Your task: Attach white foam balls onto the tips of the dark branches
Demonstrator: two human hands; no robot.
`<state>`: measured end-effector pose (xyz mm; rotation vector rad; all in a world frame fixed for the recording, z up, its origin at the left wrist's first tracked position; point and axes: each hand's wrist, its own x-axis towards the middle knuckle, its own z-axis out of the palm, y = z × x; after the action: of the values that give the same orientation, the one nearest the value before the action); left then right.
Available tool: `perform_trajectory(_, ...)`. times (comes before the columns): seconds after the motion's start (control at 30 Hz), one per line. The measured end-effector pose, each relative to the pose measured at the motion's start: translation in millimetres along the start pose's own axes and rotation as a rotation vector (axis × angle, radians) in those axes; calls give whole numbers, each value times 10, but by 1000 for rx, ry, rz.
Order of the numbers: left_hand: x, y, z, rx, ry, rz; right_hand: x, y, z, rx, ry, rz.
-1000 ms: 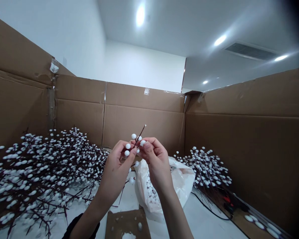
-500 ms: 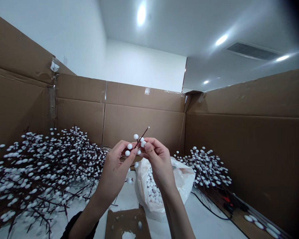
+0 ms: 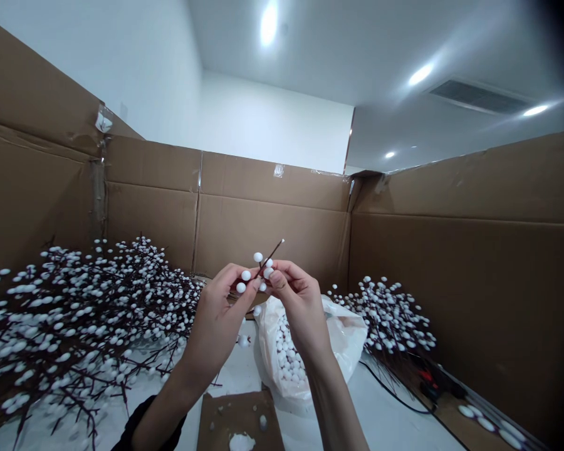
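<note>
A dark twig (image 3: 275, 250) bearing several white balls slants up between the two hands, its pale tip pointing up and right. My left hand (image 3: 225, 304) pinches the stem between thumb and fingers, with white balls beside its fingertips. At the twig's right side, my right hand (image 3: 301, 300) has thumb and forefinger closed on a white ball (image 3: 268, 273). Below and behind the right hand is a plastic bag (image 3: 350, 335), opened at the top, with many loose white balls (image 3: 289, 357) inside.
Many white-balled branches (image 3: 94, 313) pile up at left; a smaller bunch (image 3: 395, 313) lies at right. A cardboard piece (image 3: 239, 416) with white paste is at the front. A black cable (image 3: 390, 391) curves at right. Cardboard walls (image 3: 272, 219) surround the table (image 3: 395, 426).
The right fingers and the white ball they pinch have shifted slightly left, closer against the twig. The left hand keeps its grip; the view has moved very slightly.
</note>
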<state>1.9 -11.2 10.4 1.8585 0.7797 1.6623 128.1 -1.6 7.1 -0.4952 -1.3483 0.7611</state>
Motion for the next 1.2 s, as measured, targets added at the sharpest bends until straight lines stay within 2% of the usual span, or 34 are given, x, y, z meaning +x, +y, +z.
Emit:
perform_trajectory(0.3, -11, -9, 16, 37, 19, 35, -1, -6, 6, -36, -13, 4)
perform_trajectory(0.43, 18, -25, 1, 52, -6, -1, 12, -46, -40, -52, -56, -4)
perform_trajectory(0.57, 82, -70, -31, 11, -24, -65, 48, -143, -270, -159, -108, 31)
perform_trajectory(0.67, 122, -103, -50, -48, -6, -89, 103, -131, -572, -430, -64, 101)
perform_trajectory(0.73, 134, -114, -55, -112, 5, -117, 159, -30, -796, -721, -121, 258)
perform_trajectory(0.8, 137, -123, -55, -160, -1, -147, 227, 145, -998, -953, -215, 476)
perform_trajectory(0.9, 131, -140, -45, -172, -72, -153, 317, 481, -1200, -1081, -280, 747)
perform_trajectory(0.97, 126, -153, -33, -161, -117, -139, 345, 694, -1258, -1136, -296, 864)
perform_trajectory(1.03, 122, -162, -18, -152, -140, -133, 346, 867, -1272, -1160, -316, 910)
perform_trajectory(1.2, 118, -143, -4, -138, -186, -192, 320, 1168, -1235, -1140, -351, 895)
